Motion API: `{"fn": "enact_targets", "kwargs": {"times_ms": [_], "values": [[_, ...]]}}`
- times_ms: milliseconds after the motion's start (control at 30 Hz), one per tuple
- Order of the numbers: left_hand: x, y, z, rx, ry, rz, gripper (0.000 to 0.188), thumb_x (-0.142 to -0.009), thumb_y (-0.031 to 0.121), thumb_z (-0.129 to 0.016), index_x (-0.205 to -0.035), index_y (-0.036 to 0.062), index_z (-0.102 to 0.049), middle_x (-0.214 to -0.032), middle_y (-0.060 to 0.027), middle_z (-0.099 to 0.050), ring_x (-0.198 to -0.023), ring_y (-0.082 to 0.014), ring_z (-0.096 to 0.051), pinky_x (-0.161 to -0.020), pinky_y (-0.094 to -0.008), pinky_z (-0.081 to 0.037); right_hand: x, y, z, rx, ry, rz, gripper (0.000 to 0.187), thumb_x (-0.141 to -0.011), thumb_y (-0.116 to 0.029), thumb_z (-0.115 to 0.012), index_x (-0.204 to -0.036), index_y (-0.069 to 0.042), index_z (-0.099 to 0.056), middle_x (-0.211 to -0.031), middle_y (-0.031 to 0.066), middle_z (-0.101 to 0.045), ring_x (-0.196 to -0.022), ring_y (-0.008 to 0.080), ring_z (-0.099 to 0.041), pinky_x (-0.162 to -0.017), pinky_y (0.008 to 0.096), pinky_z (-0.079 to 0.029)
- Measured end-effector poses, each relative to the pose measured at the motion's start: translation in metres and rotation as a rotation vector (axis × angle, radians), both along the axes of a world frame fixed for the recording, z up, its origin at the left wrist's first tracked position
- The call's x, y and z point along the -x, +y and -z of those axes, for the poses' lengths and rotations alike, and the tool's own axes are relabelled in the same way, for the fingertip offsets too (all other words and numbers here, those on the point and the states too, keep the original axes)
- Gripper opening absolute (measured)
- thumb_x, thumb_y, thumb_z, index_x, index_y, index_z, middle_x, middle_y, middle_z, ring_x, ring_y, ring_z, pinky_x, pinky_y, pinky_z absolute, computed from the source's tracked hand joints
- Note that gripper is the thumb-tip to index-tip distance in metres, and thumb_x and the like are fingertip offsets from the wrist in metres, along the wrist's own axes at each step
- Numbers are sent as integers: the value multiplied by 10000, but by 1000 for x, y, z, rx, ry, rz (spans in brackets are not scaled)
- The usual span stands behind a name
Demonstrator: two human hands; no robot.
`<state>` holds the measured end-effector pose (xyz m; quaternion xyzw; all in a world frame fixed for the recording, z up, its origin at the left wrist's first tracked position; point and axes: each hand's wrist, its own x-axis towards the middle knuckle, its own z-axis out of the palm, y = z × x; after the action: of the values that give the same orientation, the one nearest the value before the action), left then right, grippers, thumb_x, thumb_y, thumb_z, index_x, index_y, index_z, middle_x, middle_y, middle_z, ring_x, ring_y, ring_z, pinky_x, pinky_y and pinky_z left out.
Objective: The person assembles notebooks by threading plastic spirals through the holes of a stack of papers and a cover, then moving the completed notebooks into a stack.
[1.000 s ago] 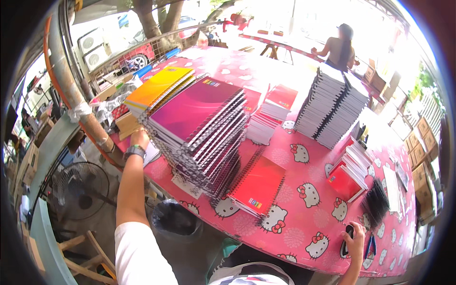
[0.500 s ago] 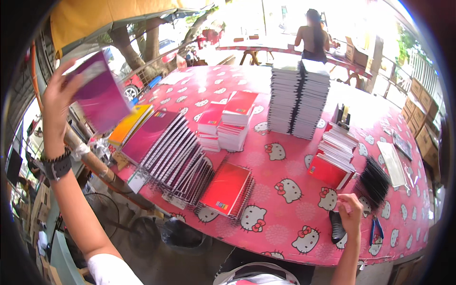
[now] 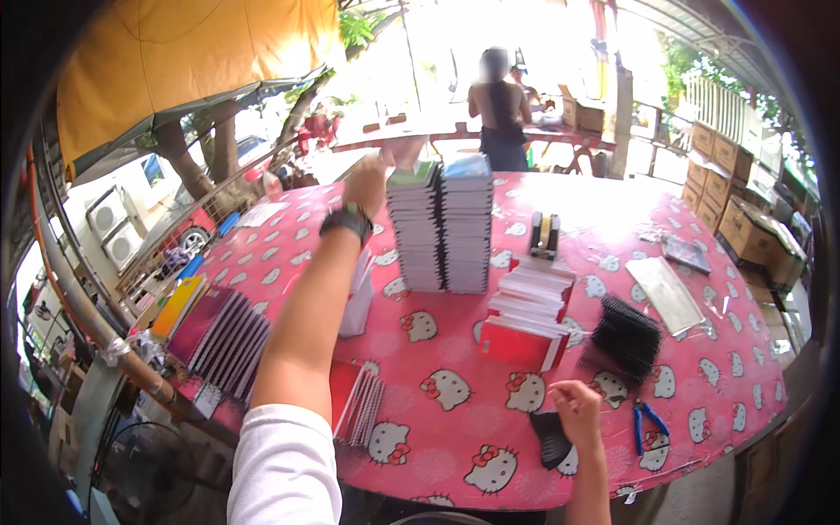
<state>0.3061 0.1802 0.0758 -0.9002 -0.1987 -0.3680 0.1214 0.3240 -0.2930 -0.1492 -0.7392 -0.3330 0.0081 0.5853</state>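
My left hand (image 3: 372, 179) reaches far over the pink cartoon-cat tablecloth (image 3: 455, 385) to the top of the left of two tall notebook stacks (image 3: 418, 232). Its fingers close on the top notebook (image 3: 415, 174), which lies at the stack's upper edge. There is a dark watch on that wrist. My right hand (image 3: 579, 411) rests near the table's front edge, curled around a black binding comb (image 3: 551, 440). Blue-handled pliers (image 3: 648, 425) lie just right of it.
A slanted row of spiral notebooks (image 3: 219, 331) lies at the left edge, and a red notebook (image 3: 360, 404) under my forearm. Red-covered pads (image 3: 525, 319), a pile of black combs (image 3: 626, 337) and a clear sleeve (image 3: 669, 293) lie right of the stacks. A person (image 3: 500, 105) stands at a far table, beside cardboard boxes (image 3: 744, 223).
My left hand lifted a notebook off the left row, held it high at the left, then swung it across onto the tall stack. The view turned upward. My right hand stayed by the combs.
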Motion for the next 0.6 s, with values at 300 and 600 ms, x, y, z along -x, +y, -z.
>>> {"fn": "enact_targets", "kwargs": {"times_ms": [300, 600], "values": [[-14, -33, 38, -124, -30, 69, 358, -838, 57, -480, -1179, 67, -589, -1299, -154, -520, -1262, -278, -442, -1040, -428, -347, 1, -13, -18, 354, -264, -229, 358, -742, -206, -752, -1055, -73, -643, -1053, 84, -634, -1048, 274, -551, -864, 411, -438], [119, -197, -10, 192, -706, 916, 182, -796, 8, -612, -977, 26, -600, -1009, -56, -595, -928, -186, -543, -885, -329, -418, -16, -45, -27, 595, -606, 112, 459, -628, -245, -799, -1026, -105, -618, -1019, 68, -608, -1030, 284, -520, -903, 443, -357]]}}
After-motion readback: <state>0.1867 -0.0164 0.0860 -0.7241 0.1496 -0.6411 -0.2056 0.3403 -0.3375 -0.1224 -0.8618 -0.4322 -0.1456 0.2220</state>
